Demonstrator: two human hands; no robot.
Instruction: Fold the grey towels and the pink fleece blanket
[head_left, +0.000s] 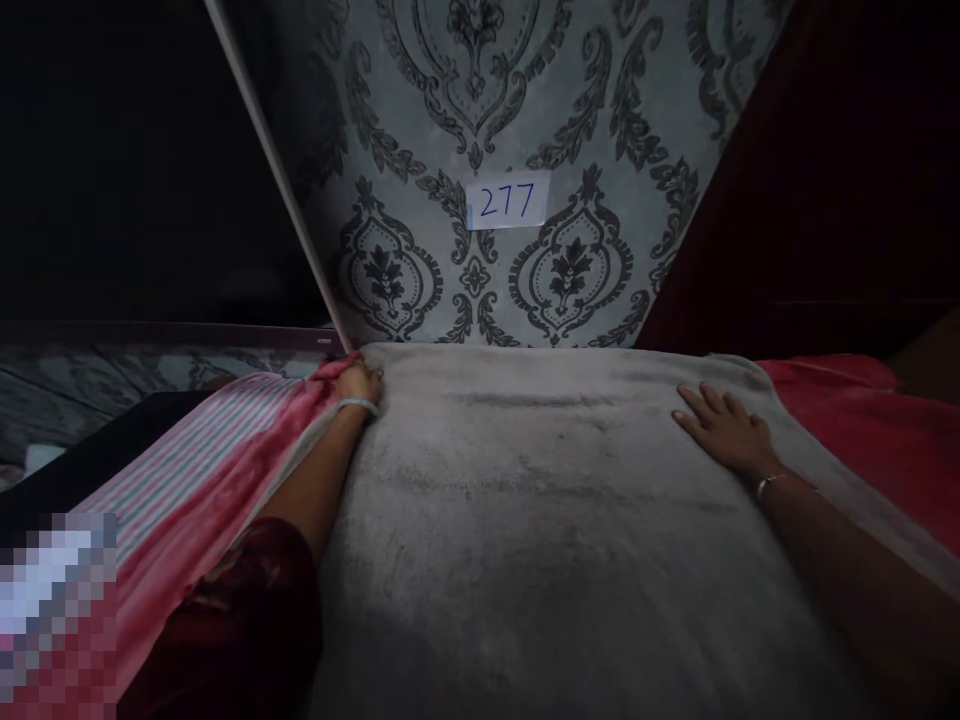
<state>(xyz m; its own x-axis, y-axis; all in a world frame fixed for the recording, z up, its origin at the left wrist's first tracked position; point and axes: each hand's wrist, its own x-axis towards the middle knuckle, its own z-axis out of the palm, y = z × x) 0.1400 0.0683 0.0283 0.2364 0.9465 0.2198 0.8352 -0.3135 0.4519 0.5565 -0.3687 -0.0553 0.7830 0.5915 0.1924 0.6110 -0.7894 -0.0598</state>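
Note:
A grey plush blanket (525, 540) lies spread out in front of me, with a few shallow creases near its far end. At its far left corner my left hand (361, 385) is closed on the blanket's edge, where red fabric (339, 368) bunches up beside the fingers. Part of that grip is hidden from view. My right hand (726, 430) rests flat on the far right part of the grey blanket, palm down, its fingers spread and holding nothing.
Red cloth (862, 420) shows on the right, and a striped pink and grey cloth (199, 450) on the left. A patterned wall (480, 120) bears a paper label (508, 200) reading 277. A large dark screen (150, 170) stands left; a dark red panel (825, 200) rises right.

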